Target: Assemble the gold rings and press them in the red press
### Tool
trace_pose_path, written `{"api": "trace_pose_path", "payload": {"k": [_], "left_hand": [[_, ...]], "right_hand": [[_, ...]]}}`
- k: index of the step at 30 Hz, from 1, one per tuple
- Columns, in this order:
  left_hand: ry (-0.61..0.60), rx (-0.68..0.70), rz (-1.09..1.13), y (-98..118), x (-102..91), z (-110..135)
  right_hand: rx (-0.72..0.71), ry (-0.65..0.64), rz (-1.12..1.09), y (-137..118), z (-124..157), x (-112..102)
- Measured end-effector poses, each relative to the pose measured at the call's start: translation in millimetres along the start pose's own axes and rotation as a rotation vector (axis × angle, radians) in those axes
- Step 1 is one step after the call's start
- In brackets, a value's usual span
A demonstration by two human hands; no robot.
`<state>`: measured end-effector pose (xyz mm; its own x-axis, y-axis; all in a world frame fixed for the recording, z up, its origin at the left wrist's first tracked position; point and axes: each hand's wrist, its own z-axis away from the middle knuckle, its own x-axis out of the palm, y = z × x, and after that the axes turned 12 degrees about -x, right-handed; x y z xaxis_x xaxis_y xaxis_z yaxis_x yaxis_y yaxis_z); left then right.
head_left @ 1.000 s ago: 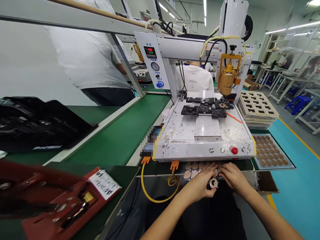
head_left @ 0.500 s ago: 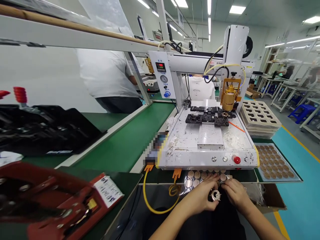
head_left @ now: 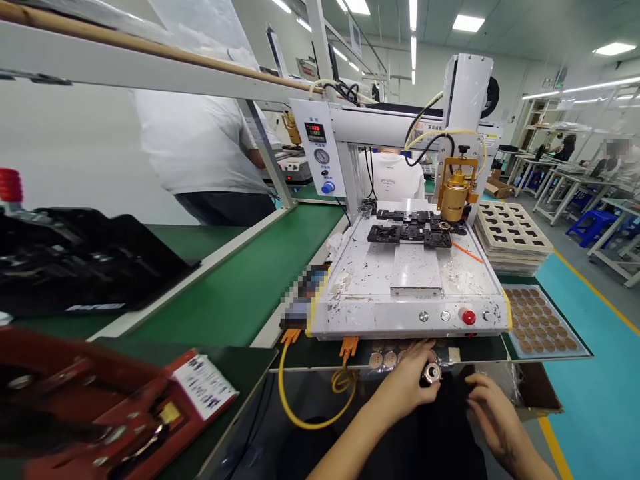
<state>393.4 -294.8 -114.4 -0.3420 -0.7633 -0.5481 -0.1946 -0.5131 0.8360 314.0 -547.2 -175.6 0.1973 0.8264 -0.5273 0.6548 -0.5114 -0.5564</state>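
Observation:
My left hand [head_left: 413,380] pinches a small round silver part [head_left: 431,373] just below the front edge of the white dispensing machine [head_left: 410,287]. Right behind it lies a sheet of several round brown discs [head_left: 385,357]. My right hand [head_left: 493,407] hangs lower and to the right, apart from the part, fingers loosely curled and nothing visible in them. On the machine bed at the back sit black fixtures [head_left: 413,230] under a gold dispensing head [head_left: 454,193].
A tray of brown discs [head_left: 543,320] lies right of the machine, a stack of cut-out trays [head_left: 510,230] behind it. A green conveyor belt [head_left: 250,273] runs on the left, a red press tool [head_left: 100,407] near me. People in white shirts [head_left: 200,147] stand beyond.
My right hand has let go of the silver part and dropped down to the right. My left hand keeps the part and has lifted it slightly toward the machine's edge.

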Motion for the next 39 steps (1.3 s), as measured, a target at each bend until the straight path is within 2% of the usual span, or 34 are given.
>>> {"api": "trace_pose_path", "payload": {"k": [2,5,7,9,13,16,20,23,30,36,39], "left_hand": [[0.041,0.003,-0.01,4,4.0,-4],[0.076,-0.002,-0.007,10,5.1,1],[0.087,-0.03,0.071,14,2.6,13],[0.079,-0.106,0.281,18,-1.8,28],[0.085,-0.337,0.874,24,-14.4,54],[0.126,-0.449,1.111,30,-24.8,70],[0.128,-0.515,1.233,40,-37.2,92],[0.16,-0.522,1.299,46,-44.0,105],[0.222,-0.477,1.33,51,-48.3,124],[0.211,-0.432,1.34,54,-48.3,132],[0.204,-0.423,1.359,52,-49.0,133]], "right_hand": [[0.188,0.09,-0.062,-2,-3,-6],[0.449,0.12,-0.235,-11,-17,-16],[0.528,0.13,-0.336,-21,-33,-22],[0.539,0.107,-0.405,-33,-51,-25],[0.486,0.027,-0.54,-58,-85,-17],[0.513,0.027,-0.664,-73,-101,-2],[0.628,0.04,-0.813,-83,-113,18],[0.649,-0.002,-0.841,-88,-117,25],[0.595,-0.13,-0.872,-90,-114,27],[0.713,-0.236,-1.072,-99,-113,26],[0.738,-0.259,-1.067,-107,-117,25]]}}
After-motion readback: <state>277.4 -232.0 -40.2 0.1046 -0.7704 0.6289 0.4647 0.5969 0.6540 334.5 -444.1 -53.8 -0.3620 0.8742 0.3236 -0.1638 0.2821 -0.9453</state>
